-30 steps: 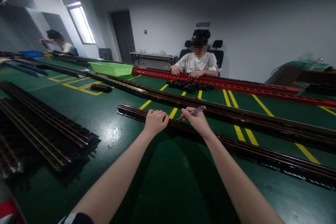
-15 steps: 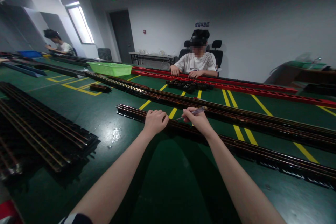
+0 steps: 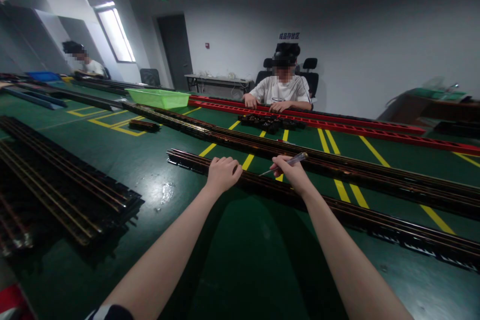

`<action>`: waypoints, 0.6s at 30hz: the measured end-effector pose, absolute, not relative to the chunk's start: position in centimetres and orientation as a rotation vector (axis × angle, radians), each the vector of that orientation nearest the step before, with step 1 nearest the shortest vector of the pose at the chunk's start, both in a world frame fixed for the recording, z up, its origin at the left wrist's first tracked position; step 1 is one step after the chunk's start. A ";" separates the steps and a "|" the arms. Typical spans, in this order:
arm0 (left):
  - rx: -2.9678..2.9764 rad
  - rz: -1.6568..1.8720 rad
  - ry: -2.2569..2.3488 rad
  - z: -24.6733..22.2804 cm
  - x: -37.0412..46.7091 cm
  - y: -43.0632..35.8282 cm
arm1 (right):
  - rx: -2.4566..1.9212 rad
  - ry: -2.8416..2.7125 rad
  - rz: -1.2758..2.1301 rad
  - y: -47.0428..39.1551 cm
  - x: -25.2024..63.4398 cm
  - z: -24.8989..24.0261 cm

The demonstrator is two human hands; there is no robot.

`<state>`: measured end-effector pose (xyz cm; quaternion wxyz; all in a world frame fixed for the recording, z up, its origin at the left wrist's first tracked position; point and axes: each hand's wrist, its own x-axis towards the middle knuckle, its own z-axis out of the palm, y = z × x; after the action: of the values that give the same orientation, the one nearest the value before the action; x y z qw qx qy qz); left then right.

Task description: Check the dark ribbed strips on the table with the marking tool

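Observation:
A long black rail with copper-coloured strips [image 3: 348,211] lies slantwise across the table before me. My left hand [image 3: 224,175] is closed over this rail, left of its middle, with the fingers curled over the far side. In my right hand [image 3: 292,172] is a screwdriver [image 3: 298,158] with a clear purplish handle, held like a pen. Its thin shaft slopes down to the left, and the tip is at the rail's top, a little right of my left hand. Whether the tip touches the rail I cannot tell.
Behind my rail runs another long dark rail [image 3: 322,162]. Several similar rails [image 3: 63,180] lie at left. A green basket [image 3: 159,98], a short dark piece [image 3: 144,125] and red rails [image 3: 356,130] are farther back. A co-worker [image 3: 283,91] sits opposite, hands at dark parts.
My right hand has moved a little to the right with the screwdriver, its tip sliding along the rail away from my left hand. My left hand has stayed in place.

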<state>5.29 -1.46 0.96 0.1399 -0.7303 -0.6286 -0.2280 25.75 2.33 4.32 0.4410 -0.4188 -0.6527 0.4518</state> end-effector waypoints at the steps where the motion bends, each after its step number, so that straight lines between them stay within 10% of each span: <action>1: -2.111 -0.664 -1.814 0.9 5.3 -1.4 | -1.027 -1.610 1.122 2.4 25.8 4.2; 18: -2.118 -0.664 -1.815 1.0 5.2 -1.4 | -0.962 -1.502 1.122 2.7 25.9 3.8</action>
<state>5.22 -1.41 0.99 0.1368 -0.7318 -0.6270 -0.2294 25.91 2.74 3.78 0.4945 -0.3967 -0.6197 0.4626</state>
